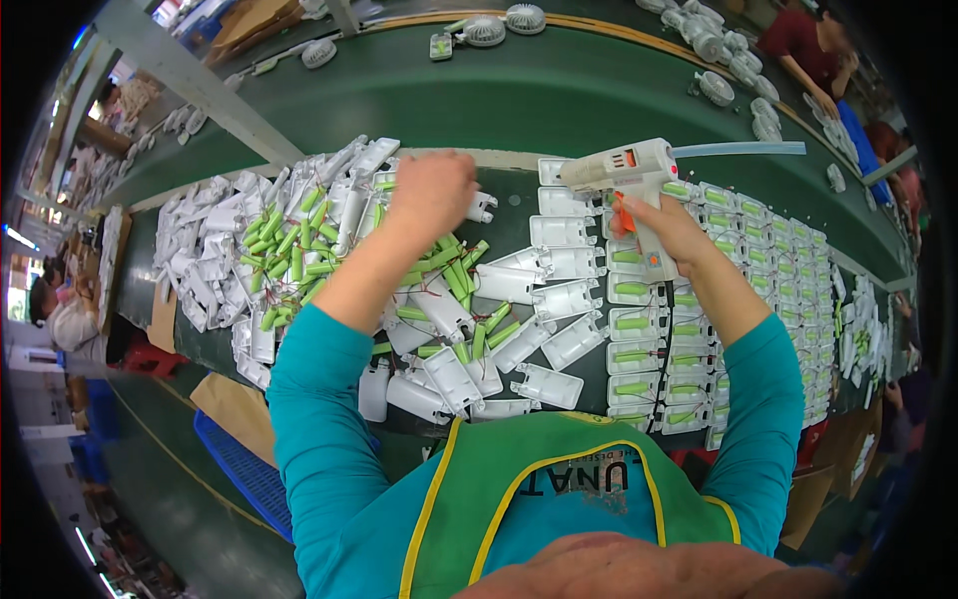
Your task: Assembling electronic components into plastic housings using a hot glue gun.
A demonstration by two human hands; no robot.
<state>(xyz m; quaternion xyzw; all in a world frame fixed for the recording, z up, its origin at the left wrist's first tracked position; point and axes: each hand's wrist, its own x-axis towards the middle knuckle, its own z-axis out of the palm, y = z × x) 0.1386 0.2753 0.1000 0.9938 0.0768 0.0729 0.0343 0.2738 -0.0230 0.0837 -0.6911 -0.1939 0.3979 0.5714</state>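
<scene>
1. Nearest the camera sits a green apron with yellow trim (559, 469) over teal sleeves, both forearms reaching up and away from the lower edge.
2. Right hand (667, 232) is wrapped tight around the handle of a white glue gun (624, 168), a finger by the orange trigger; the nozzle points left, toward the top of the column of empty white plastic shells (555, 262).
3. Left hand (431, 192) is curled, knuckles up, over the far edge of the loose heap of shells and green batteries (289, 255); it looks closed on a white shell (481, 207), though what lies inside the fist is hidden.
4. Right of the gun, rows of shells with a battery already seated (639, 324) run down the dark work board (511, 205).
5. Judged from this layout, the step in hand is gluing: a shell is being fetched while the gun waits.
6. Next move likely calls for steadying the shell under the nozzle, keeping fingers off the hot tip, then pressing in a battery.
7. Beyond, a green conveyor belt (559, 100) carries small white fans (485, 30).
</scene>
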